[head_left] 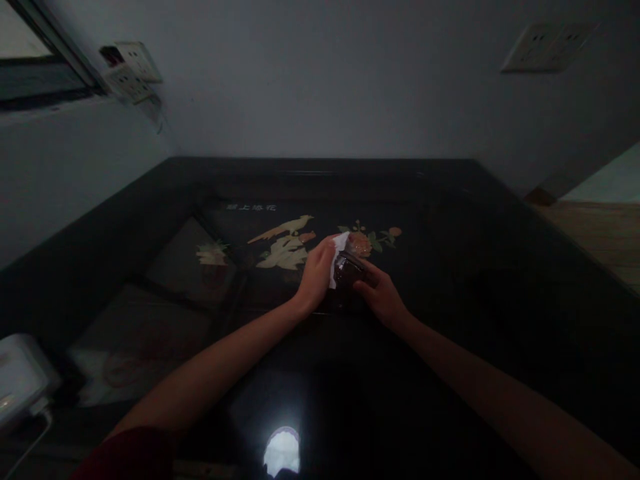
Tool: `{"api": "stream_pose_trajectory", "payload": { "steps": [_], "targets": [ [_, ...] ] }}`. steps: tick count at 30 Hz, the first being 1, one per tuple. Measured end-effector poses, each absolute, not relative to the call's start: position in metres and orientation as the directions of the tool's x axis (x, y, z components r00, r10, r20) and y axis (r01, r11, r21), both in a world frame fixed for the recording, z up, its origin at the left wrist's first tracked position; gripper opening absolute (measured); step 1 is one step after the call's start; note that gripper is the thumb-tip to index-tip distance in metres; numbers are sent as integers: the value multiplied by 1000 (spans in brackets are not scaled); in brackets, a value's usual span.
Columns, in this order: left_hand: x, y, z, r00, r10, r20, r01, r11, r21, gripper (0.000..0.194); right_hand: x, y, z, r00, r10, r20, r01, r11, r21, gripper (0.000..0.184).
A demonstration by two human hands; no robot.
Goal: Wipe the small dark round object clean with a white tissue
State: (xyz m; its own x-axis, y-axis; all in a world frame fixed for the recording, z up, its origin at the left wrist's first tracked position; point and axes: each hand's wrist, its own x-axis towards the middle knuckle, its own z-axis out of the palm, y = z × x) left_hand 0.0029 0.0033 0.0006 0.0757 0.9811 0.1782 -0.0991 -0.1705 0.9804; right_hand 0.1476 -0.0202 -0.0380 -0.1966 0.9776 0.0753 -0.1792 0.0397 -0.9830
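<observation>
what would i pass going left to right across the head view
white device with a cable, wall sockets near the corner, pale written characters, left hand, crumpled white paper, dark shiny object, right hand, wall socket panel on the right

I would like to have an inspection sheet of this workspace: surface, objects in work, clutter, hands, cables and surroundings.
Surface: dark glossy tabletop with a bird-and-flower decoration; reflections show.
Objects in work: crumpled white sheet, paper or cloth, against a dark shiny object; too dim to identify.
Clutter: white device at the picture's left edge, partly cut off.
Hands: left hand holds the white sheet; right hand grips the dark shiny object.
Cables: white cable from the device, leaving the picture at lower left.
Surroundings: pale wall behind; sockets at upper right, more at upper left.
</observation>
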Motion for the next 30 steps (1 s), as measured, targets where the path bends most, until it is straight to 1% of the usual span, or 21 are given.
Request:
{"api": "stream_pose_trajectory", "payload": {
  "steps": [3,5,7,9,12,14,15,17,18,20,22,24,26,28,30],
  "targets": [
    [0,-3,10,120,931,346,64,-355,933,40,148,-21,-35,-190,976,110,-171,78,-982,57],
    [-1,-6,12,161,873,461,179,-485,856,40,147,-22,-34,-182,976,117,-151,90,-984,54],
    [-3,-7,11,233,785,574,281,-619,733,39,147,-23,-33,-176,979,107,-120,86,-989,46],
    [-5,-5,9,325,675,662,342,-737,583,36,147,-23,-32,-172,981,85,-106,68,-992,36],
    [-9,0,8,457,529,715,347,-846,404,32,146,-24,-32,-152,986,63,-110,46,-993,29],
    [-11,2,9,519,471,713,331,-880,340,32,146,-25,-32,-141,988,57,-115,41,-993,29],
    [-12,3,10,532,458,712,325,-887,327,32,145,-25,-32,-137,989,55,-118,38,-992,29],
    [-11,3,10,505,473,722,325,-879,349,32,145,-25,-32,-131,990,53,-134,36,-990,29],
    [-10,2,10,468,501,727,326,-863,385,32,145,-25,-33,-128,990,55,-148,35,-988,29],
    [-7,0,10,376,594,711,315,-804,504,34,144,-25,-34,-126,991,50,-196,25,-980,31],
    [-4,-2,8,289,705,648,271,-709,651,37,144,-25,-35,-136,990,35,-262,-1,-965,39],
    [-3,-2,7,198,820,538,191,-570,799,41,143,-24,-36,-142,990,20,-308,-25,-951,46],
    [-2,-1,5,129,913,387,96,-400,912,45,144,-23,-38,-146,989,9,-309,-37,-950,50],
    [-1,2,2,93,965,245,22,-248,968,47,144,-22,-41,-139,990,8,-299,-35,-954,52],
    [1,6,-2,89,986,143,-63,-138,988,47,145,-21,-43,-135,991,11,-296,-29,-955,52]
  ]
}}
